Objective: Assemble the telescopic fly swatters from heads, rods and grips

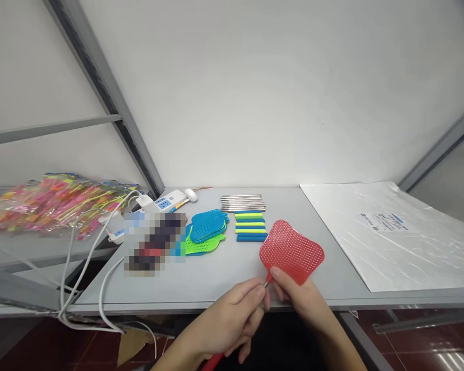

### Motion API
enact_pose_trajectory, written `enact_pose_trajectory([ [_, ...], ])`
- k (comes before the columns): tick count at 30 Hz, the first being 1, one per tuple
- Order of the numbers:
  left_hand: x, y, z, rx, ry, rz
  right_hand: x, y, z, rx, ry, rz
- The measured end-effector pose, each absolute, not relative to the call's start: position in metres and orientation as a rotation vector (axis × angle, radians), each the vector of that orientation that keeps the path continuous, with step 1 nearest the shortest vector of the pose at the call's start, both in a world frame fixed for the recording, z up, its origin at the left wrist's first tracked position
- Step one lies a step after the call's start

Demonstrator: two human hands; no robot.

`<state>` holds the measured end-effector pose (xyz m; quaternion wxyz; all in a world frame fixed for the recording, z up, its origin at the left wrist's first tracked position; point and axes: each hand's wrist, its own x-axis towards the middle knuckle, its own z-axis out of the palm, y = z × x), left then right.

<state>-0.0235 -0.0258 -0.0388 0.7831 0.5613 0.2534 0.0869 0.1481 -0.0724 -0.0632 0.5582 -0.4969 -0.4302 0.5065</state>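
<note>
A red perforated fly swatter head is pinched at its neck by my right hand, over the front edge of the table. My left hand is closed around a thin metal rod that meets the neck of the red head. Below that hand a red handle shows, and most of the rod between is hidden by my fingers. Farther back lie stacked blue swatter heads and green swatter heads, a row of blue and green handle tubes, and several metal rods.
A white plastic-wrapped sheet covers the table's right side. At the left are a power strip, white cables, a pixelated area, and a pile of bagged colourful items. Grey frame posts stand at the sides.
</note>
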Motion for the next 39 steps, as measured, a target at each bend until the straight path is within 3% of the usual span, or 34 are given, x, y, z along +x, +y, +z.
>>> enact_pose_trajectory([
  [9, -0.038, -0.033, -0.025, 1.409, 0.581, 0.070, 0.228, -0.056, -0.028, -1.036, -0.655, 0.749],
  [18, -0.036, -0.046, -0.024, 1.608, 0.772, 0.059, 0.154, -0.084, -0.055, -1.172, -0.974, 1.051],
  [27, -0.068, -0.058, 0.007, 2.038, 0.917, 0.117, 0.216, -0.074, 0.003, -1.264, -0.849, 0.434],
  [31, -0.076, -0.062, 0.012, 2.079, 0.990, 0.126, 0.187, -0.080, -0.001, -1.098, -0.729, 0.531],
  [36, -0.066, -0.067, 0.007, 2.158, 0.971, 0.187, 0.132, -0.099, -0.030, -1.122, -0.945, 0.985],
  [39, -0.066, -0.061, -0.001, 2.234, 0.968, 0.148, 0.132, -0.098, -0.039, -1.153, -0.913, 1.056],
])
